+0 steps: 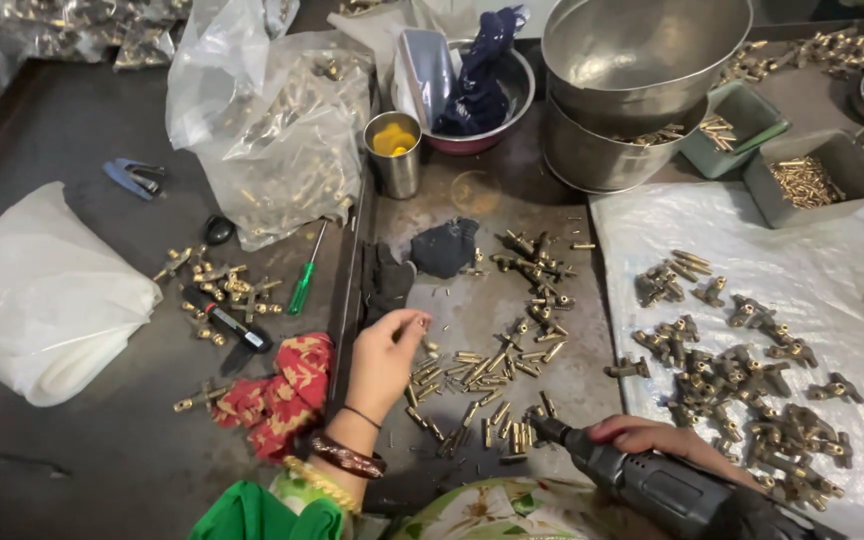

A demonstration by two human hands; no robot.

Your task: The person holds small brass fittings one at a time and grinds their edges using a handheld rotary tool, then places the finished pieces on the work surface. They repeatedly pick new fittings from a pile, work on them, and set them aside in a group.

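Note:
My left hand [384,358] hovers over a scatter of small brass pins [482,385] on the dark metal table [82,140], its thumb and fingertips pinched on one small brass piece. My right hand [652,440] grips a dark power screwdriver [652,482] at the bottom right, its tip pointing left toward the pins. A cluster of brass valve fittings [537,275] lies just beyond the pins. Bangles and a thread sit on my left wrist.
A white plastic sheet [832,260] at right carries several assembled fittings [742,385]. Stacked steel bowls [632,80], a steel cup [394,152], grey trays of parts [807,178], a plastic bag of fittings [272,130], a green screwdriver [304,282], a red cloth [282,395] and a white bag [37,295] surround the work area.

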